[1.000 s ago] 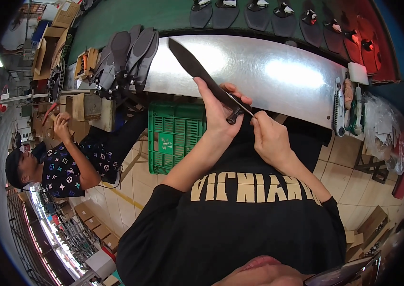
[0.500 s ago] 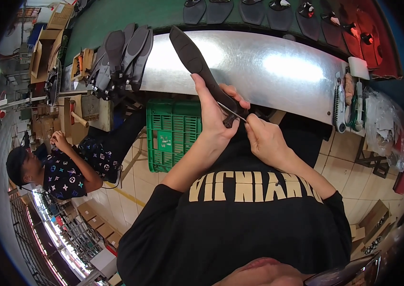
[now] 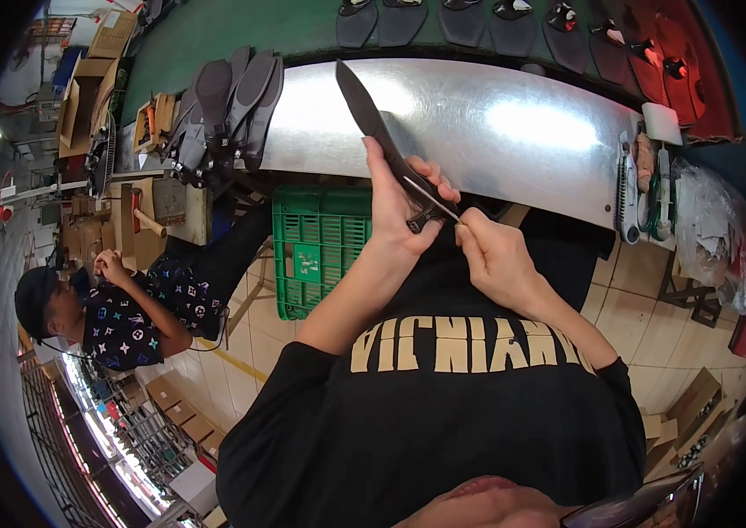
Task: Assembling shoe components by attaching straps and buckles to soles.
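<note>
A dark, high-heeled shoe sole (image 3: 366, 110) is in my left hand (image 3: 395, 211), its toe end pointing up and away over the metal bench. My left fingers and thumb wrap round it near the heel (image 3: 422, 220), which points back toward me. In my right hand (image 3: 498, 257), close by on the right, is a thin metal rod-like tool (image 3: 433, 197), pinched between thumb and curled fingers. The tool lies along the heel end of the sole; its far tip is hard to make out.
A shiny metal bench (image 3: 496, 114) spans the front. Stacked dark soles (image 3: 230, 101) lie at its left, with more soles (image 3: 461, 25) on the green surface behind. Hand tools (image 3: 628, 189) hang at the right end. A green crate (image 3: 311, 255) stands below; a person (image 3: 127, 308) sits left.
The sole has turned more edge-on, and its toe end has swung a little right and down. My right hand has shifted slightly right, showing more of the rod.
</note>
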`<control>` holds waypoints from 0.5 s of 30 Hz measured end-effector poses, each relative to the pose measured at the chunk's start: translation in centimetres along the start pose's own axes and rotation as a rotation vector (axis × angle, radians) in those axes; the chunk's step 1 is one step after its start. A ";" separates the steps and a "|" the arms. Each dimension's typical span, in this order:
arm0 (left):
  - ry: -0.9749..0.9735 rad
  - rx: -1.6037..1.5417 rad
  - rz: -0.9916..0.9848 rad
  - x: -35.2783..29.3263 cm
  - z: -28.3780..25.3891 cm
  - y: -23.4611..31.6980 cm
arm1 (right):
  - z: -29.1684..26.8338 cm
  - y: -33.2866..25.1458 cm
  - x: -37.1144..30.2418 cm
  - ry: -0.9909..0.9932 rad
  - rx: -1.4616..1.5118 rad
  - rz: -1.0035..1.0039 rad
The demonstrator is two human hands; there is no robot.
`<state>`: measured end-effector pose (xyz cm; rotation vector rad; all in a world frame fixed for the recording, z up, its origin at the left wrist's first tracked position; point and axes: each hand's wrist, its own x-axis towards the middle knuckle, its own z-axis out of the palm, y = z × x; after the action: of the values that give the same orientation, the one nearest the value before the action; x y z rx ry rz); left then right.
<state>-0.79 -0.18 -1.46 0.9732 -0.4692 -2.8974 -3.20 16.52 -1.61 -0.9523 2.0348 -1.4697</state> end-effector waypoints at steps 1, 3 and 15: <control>-0.007 0.049 0.098 -0.1 0.2 -0.1 | 0.4 0.3 0.0 0.018 -0.025 -0.016; -0.027 0.081 0.224 -0.5 0.7 -0.3 | 1.0 0.5 0.0 0.036 -0.051 -0.032; 0.018 0.083 0.315 -1.1 2.2 -1.3 | 1.4 0.5 0.2 0.063 -0.178 -0.092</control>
<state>-1.16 1.82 0.43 0.8468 -0.6781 -2.6045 -2.48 15.60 -2.51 -1.0960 2.2243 -1.3982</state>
